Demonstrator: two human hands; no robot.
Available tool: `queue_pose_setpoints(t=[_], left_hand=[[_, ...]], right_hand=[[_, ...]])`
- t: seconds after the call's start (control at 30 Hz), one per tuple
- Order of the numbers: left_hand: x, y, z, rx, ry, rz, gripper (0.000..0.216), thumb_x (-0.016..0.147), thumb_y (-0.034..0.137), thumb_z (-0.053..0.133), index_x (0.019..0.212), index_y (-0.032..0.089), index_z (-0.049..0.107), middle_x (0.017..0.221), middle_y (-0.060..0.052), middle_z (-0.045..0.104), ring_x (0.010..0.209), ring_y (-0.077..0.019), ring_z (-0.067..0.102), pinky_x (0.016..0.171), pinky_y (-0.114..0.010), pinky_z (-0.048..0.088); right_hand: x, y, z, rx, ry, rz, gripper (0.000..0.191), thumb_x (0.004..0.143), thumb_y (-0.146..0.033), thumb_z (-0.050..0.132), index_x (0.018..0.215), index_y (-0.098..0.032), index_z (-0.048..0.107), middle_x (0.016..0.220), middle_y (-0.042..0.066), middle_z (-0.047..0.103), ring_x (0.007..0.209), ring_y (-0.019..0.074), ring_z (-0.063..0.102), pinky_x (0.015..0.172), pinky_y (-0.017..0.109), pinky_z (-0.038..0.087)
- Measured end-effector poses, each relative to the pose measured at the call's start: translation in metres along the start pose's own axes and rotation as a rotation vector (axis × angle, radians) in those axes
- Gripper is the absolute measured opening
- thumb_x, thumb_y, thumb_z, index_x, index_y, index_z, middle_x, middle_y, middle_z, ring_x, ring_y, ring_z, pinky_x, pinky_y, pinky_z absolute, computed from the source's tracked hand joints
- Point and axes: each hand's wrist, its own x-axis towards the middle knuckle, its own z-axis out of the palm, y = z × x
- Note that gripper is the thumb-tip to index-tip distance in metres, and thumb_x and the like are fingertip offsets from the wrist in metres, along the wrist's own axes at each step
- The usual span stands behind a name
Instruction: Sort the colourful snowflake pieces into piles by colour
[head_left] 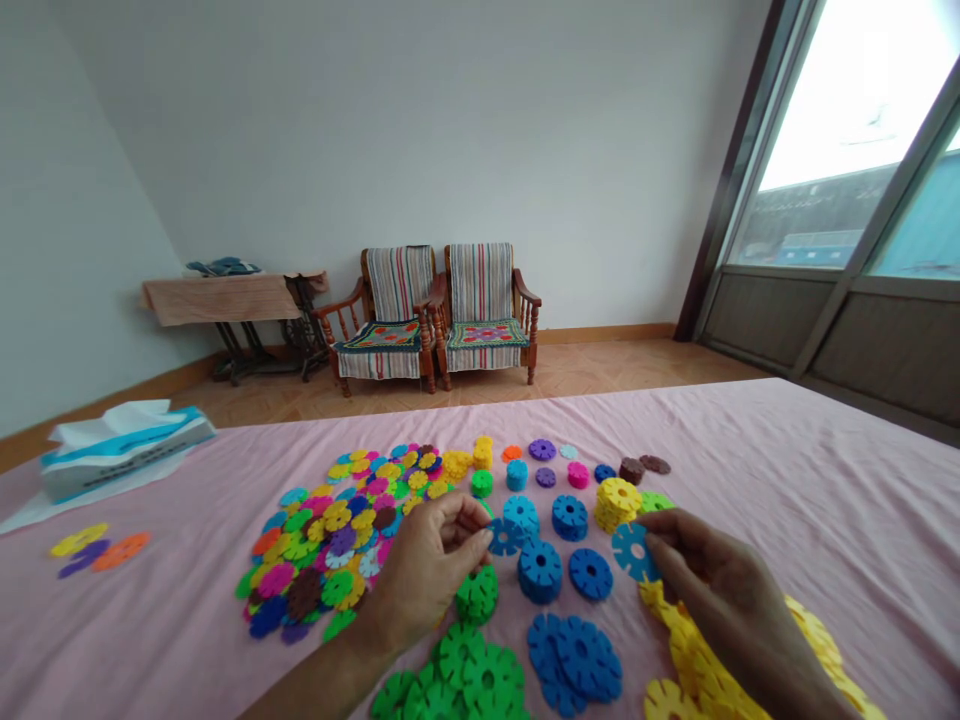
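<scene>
My left hand (431, 560) pinches a blue notched plastic disc (507, 537) at its left edge, over the middle of the table. Between the fingertips of my right hand (709, 575) is a lighter blue notched disc (628, 550), held upright. Stacks of blue discs (540, 570) stand between the two hands, with a single dark blue disc (591, 574) lying flat beside them. A yellow stack (618, 503) rises just behind the right-hand disc. Green discs (477, 594) are stacked by my left hand, which partly hides some of them.
A mixed-colour disc pile (337, 540) spreads on the left of the pink cloth (847, 500). Green discs (465, 670) and yellow discs (705, 660) lie along the near side. A tissue pack (127, 450) sits far left. Two wooden chairs (484, 300) stand beyond the table.
</scene>
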Motion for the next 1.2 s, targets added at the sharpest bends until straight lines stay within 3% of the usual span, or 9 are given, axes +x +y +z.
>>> queue_pose_setpoints(t=[0.2,0.33,0.47,0.57,0.9,1.2], left_hand=[[-0.003,-0.001,0.002,0.198,0.046,0.137,0.004,0.077,0.021,0.06,0.074,0.018,0.06,0.066,0.0,0.065,0.062,-0.0152,0.065,0.058,-0.023,0.05],[-0.008,-0.004,0.006,0.425,0.076,0.415,0.011,0.079,0.009,0.057,0.076,0.019,0.062,0.075,-0.001,0.066,0.07,-0.0149,0.065,0.066,-0.024,0.05],[-0.013,-0.009,0.013,0.618,0.007,0.717,0.018,0.086,0.006,0.05,0.083,0.019,0.062,0.083,-0.004,0.067,0.078,-0.0158,0.065,0.07,-0.024,0.051],[-0.013,-0.015,0.019,0.749,-0.021,0.847,0.019,0.09,0.006,0.047,0.088,0.019,0.062,0.087,-0.005,0.068,0.079,-0.0172,0.066,0.072,-0.026,0.052],[-0.009,-0.024,0.027,0.915,-0.008,0.946,0.023,0.095,0.013,0.042,0.091,0.017,0.064,0.085,-0.005,0.07,0.075,-0.0192,0.067,0.066,-0.031,0.052],[-0.027,-0.019,0.019,0.871,0.055,0.903,0.023,0.091,0.009,0.045,0.1,0.018,0.064,0.09,-0.006,0.072,0.078,-0.0194,0.067,0.071,-0.033,0.053]], right_hand=[[-0.003,0.002,0.008,0.036,-0.068,-0.01,0.027,0.078,-0.042,0.054,0.084,-0.018,0.066,0.059,-0.002,0.059,0.052,0.0141,0.054,0.046,0.023,0.042],[-0.003,0.006,0.009,0.03,-0.087,0.003,0.029,0.079,-0.045,0.054,0.083,-0.018,0.066,0.059,-0.003,0.058,0.051,0.0137,0.053,0.046,0.023,0.042],[-0.002,0.009,0.008,0.022,-0.058,-0.009,0.03,0.078,-0.046,0.055,0.083,-0.019,0.066,0.06,-0.002,0.06,0.053,0.0143,0.054,0.048,0.023,0.043],[-0.002,0.011,0.009,0.047,-0.062,0.004,0.032,0.079,-0.049,0.054,0.084,-0.019,0.065,0.062,-0.001,0.062,0.055,0.0145,0.055,0.048,0.023,0.043],[-0.002,0.009,0.011,0.037,-0.065,0.002,0.035,0.079,-0.052,0.053,0.084,-0.019,0.065,0.061,-0.001,0.061,0.054,0.015,0.056,0.047,0.023,0.043],[-0.005,0.002,0.008,0.014,-0.084,0.004,0.033,0.079,-0.049,0.054,0.082,-0.019,0.066,0.06,-0.001,0.062,0.052,0.0145,0.055,0.046,0.023,0.043]])
